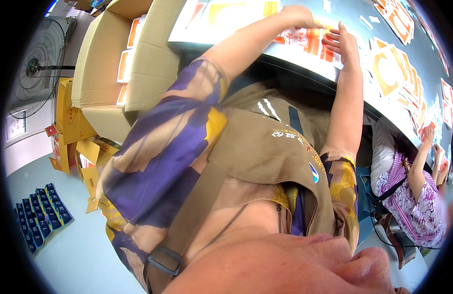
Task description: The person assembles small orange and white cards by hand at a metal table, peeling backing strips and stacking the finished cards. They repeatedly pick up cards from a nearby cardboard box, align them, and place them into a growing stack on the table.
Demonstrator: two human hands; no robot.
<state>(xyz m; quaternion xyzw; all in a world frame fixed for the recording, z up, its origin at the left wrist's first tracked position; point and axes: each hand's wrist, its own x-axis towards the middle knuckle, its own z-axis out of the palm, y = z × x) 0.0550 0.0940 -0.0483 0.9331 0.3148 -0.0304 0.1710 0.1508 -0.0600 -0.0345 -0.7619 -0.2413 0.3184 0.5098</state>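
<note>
Red-and-white printed packets [307, 40] lie at the near edge of the bright table [202, 34], between my two hands. My left hand [300, 17] reaches over from the left, above the packets' far side. Its fingers are mostly hidden and washed out by glare. At the packets' right end is my right hand [345, 44], open, with its fingers spread and pointing left. I cannot tell whether its fingertips touch the packets. Nothing shows in its grasp.
Piles of orange-and-white packets [395, 73] cover the table to the right. An open cardboard box [101, 73] with packets inside stands at my left, near a fan [34, 66]. At the right, a person in a purple patterned top [407, 210] handles packets. Dark blue packs [43, 215] lie on the floor.
</note>
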